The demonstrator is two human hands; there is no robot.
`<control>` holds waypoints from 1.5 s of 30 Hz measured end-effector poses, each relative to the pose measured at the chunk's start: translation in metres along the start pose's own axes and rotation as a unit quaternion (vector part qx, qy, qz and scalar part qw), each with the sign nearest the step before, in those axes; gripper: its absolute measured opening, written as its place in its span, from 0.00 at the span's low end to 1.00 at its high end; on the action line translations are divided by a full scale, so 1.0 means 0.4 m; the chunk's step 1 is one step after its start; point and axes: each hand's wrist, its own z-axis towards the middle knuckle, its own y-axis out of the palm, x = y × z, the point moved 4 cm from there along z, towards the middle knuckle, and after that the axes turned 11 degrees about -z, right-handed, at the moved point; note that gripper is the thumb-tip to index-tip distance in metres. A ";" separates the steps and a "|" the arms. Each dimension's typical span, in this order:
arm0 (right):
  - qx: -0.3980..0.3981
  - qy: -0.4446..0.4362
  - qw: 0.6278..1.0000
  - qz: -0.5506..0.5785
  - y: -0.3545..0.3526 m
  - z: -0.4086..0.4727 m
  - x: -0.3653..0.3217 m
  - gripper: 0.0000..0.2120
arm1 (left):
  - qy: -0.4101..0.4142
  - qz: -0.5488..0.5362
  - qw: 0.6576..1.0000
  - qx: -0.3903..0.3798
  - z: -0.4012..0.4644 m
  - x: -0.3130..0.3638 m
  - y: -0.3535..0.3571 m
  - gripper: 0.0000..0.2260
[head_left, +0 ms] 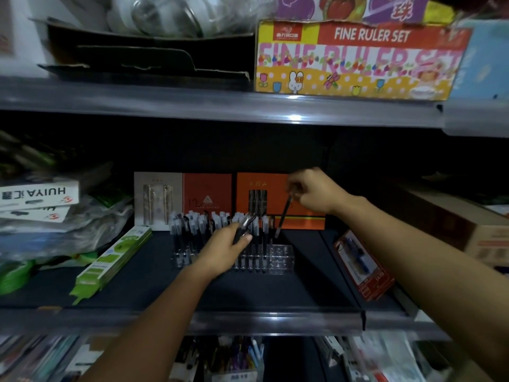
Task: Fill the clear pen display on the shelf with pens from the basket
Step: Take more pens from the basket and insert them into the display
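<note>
My left hand (pixel 224 250) is curled round a small bundle of pens (pixel 243 228), its grip tight on them, held just in front of the clear display (pixel 281 257). My right hand (pixel 314 190) pinches a single pen (pixel 283 216) by its upper end; the pen hangs tilted, its lower tip above the display's right end, not quite down in a slot as far as I can tell.

The display sits on the dark shelf (pixel 192 288), near the middle. Its left and middle slots hold upright pens with clear caps (pixel 198 221); the rightmost slots show bare plastic. Behind it, leaning against the back, stand a beige and red box (pixel 203 194) and an orange box (pixel 264 183).

To the left of the display lies a green pack (pixel 110 263), angled on the shelf, and further left a pile of bags with white boxes (pixel 38 194) on top. To the right a red pack (pixel 363 268) stands tilted at the shelf divider.

On the shelf above sit a ruler set box (pixel 358 59) and a dark open carton (pixel 148 53). The basket is not in my view.
</note>
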 end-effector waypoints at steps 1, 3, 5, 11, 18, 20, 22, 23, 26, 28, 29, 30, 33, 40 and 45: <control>-0.002 -0.005 1.000 -0.008 0.015 0.000 -0.002 0.11 | 0.002 -0.004 1.000 -0.001 0.001 -0.001 0.002 0.22; -0.004 -0.010 1.000 -0.024 0.044 0.002 -0.005 0.11 | -0.001 -0.007 1.000 -0.003 0.002 -0.005 0.005 0.20; -0.005 -0.011 0.999 -0.036 0.067 0.007 -0.010 0.11 | -0.004 -0.001 1.000 -0.002 0.004 -0.011 0.005 0.19; -0.031 -0.024 0.997 -0.061 0.122 0.024 -0.030 0.12 | -0.002 -0.004 1.000 -0.003 0.003 -0.026 0.005 0.17; -0.042 -0.024 0.996 -0.077 0.129 0.045 -0.023 0.12 | -0.003 0.001 1.000 -0.009 0.008 -0.055 0.004 0.16; -0.048 -0.022 0.995 -0.081 0.131 0.050 -0.014 0.11 | 0.000 -0.001 1.000 -0.010 0.010 -0.058 0.005 0.15; -0.056 -0.020 0.995 -0.084 0.132 0.051 -0.005 0.11 | 0.000 0.001 1.000 -0.010 0.013 -0.061 0.005 0.14; -0.059 -0.019 0.994 -0.084 0.132 0.051 -0.002 0.11 | -0.002 0.002 1.000 -0.009 0.015 -0.064 0.005 0.13; -0.074 -0.012 0.994 -0.079 0.131 0.053 0.004 0.11 | -0.008 0.000 1.000 -0.011 0.018 -0.067 0.007 0.11; -0.081 -0.011 0.994 -0.074 0.134 0.055 0.006 0.11 | -0.007 0.000 1.000 -0.011 0.018 -0.065 0.010 0.11; -0.082 -0.013 0.994 -0.072 0.137 0.056 0.007 0.11 | -0.008 0.003 1.000 -0.010 0.019 -0.064 0.010 0.11; -0.082 -0.013 0.994 -0.071 0.138 0.054 0.005 0.11 | -0.009 0.004 1.000 -0.010 0.018 -0.063 0.011 0.11; -0.085 -0.015 0.993 -0.079 0.144 0.047 -0.009 0.11 | -0.009 -0.003 1.000 -0.010 0.016 -0.058 0.012 0.12; -0.117 -0.024 0.991 -0.065 0.190 0.038 -0.029 0.09 | -0.010 0.005 1.000 -0.018 0.007 -0.058 0.008 0.09; -0.143 -0.023 0.988 -0.049 0.192 0.051 -0.017 0.09 | -0.009 0.009 1.000 -0.016 0.003 -0.060 0.002 0.11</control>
